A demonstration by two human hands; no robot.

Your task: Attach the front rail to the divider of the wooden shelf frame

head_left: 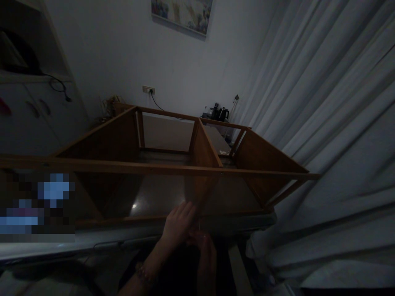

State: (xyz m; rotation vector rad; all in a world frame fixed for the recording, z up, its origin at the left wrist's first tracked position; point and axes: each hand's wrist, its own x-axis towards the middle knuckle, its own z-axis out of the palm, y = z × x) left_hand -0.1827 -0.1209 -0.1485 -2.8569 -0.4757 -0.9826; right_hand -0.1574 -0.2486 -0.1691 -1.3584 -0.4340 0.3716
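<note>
A brown wooden cabinet frame (191,168) lies on its side before me, with a long front rail and a middle divider (206,148). My left hand (179,224) reaches up to the bottom of that divider, fingers curled against the lower board. My right hand (205,246) sits just below and to the right, fingers pinched together on something small that the dim light hides. A bead bracelet (143,273) circles my left wrist.
White curtains (324,123) hang along the right. A white cupboard (33,111) stands at the left. A wall socket with a cable (148,89), a picture (182,14) and a dark kettle (219,113) are behind the frame. A blurred patch covers the lower left.
</note>
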